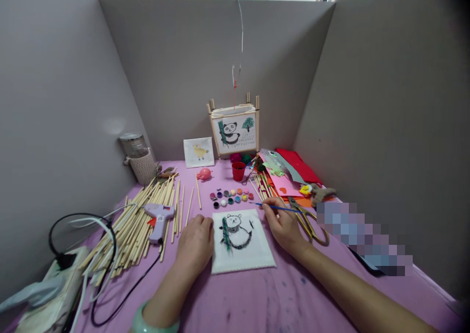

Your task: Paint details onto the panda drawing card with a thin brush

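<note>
Head view: panda painting (240, 242) lies flat on bench (293, 294), center. Right hand (282, 223) at its 2 o'clock corner, fingers clamped on brush (275, 207); brush long axis runs 9-to-3, tip pointing toward 9, above the sheet's top edge. Left hand (196, 242) rests fingers together on the 9 o'clock edge, pinning the sheet. Paint pots (231, 197) at 12, nearer the right hand.
</note>
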Demonstrator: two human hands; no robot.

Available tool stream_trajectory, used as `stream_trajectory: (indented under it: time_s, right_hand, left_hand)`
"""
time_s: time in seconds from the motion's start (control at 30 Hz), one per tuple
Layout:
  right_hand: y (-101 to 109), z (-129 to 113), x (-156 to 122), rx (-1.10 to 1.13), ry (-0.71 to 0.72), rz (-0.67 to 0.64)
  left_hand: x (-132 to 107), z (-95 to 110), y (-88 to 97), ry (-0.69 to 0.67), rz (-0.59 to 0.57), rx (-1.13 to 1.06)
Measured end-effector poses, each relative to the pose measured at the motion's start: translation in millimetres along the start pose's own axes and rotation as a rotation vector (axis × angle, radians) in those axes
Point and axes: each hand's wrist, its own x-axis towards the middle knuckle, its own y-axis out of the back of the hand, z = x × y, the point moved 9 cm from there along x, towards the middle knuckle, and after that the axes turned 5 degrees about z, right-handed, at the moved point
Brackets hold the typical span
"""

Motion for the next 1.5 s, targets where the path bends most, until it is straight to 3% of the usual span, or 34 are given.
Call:
stream_trajectory:
  time_s: [0.2, 0.37, 0.6, 1.0, 1.3, 1.5]
  right_hand:
    - [-26.3, -20.1, 26.8, 0.003, 0.024, -0.11]
    - [-45.4, -30.3, 38.0, -0.036, 0.12, -0.082]
    - [-77.7, -34.2, 55.8, -0.051, 0.132, -0.094]
    - [-101.3, -51.2, 40.5, -0.029, 0.228, -0.165]
    - [-103.1, -51.7, 41.3, -0.044, 0.209, -0.184]
    - [-63.1, -42.9, 42.9, 0.062, 0.097, -0.145]
  left_hand:
    - [-0.6, -1.0, -0.1, -0.017, 0.019, -0.001]
    - [-0.1, -2.7, -0.5, -0.003, 0.02, -0.008]
    - [-0.5, -4.1, -2.4, -0.001, 0.023, -0.004]
    - [0.3, -5.7, -4.9, -0.008, 0.022, -0.003]
    - [-0.8, -4.2, -2.0, -0.014, 0.024, -0.011]
    - [-0.4, -4.9, -2.3, -0.004, 0.017, -0.025]
